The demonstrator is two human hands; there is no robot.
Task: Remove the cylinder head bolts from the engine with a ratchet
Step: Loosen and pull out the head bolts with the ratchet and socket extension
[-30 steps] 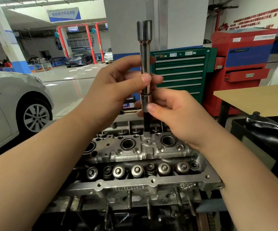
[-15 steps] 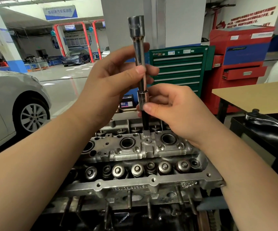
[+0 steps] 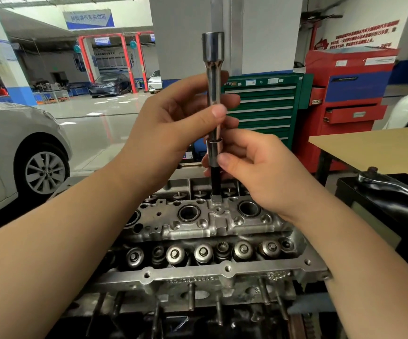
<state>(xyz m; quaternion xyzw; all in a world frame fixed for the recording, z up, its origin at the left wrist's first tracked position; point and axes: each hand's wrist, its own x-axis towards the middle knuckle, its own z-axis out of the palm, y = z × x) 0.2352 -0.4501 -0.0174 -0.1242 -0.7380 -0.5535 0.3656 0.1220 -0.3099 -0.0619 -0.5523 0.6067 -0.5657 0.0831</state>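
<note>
A chrome extension bar (image 3: 213,69) stands upright over the grey cylinder head (image 3: 198,241). At its lower end sits a socket with a black bit that reaches down to the head's rear middle. My left hand (image 3: 173,123) grips the bar's shaft between thumb and fingers. Just below, my right hand (image 3: 254,167) pinches the socket. Several valve springs and bolt heads run along the head's front row. A ratchet (image 3: 388,183) lies apart on the black stand at the right.
A green tool cabinet (image 3: 266,106) and a red one (image 3: 352,94) stand behind the engine. A wooden table (image 3: 381,148) is at the right, a silver car (image 3: 14,155) at the left. Studs stick out along the head's front.
The bar and both hands stay in place over the head; the view has shifted slightly. My fingers have shifted a little on the bar, as if it is being turned.
</note>
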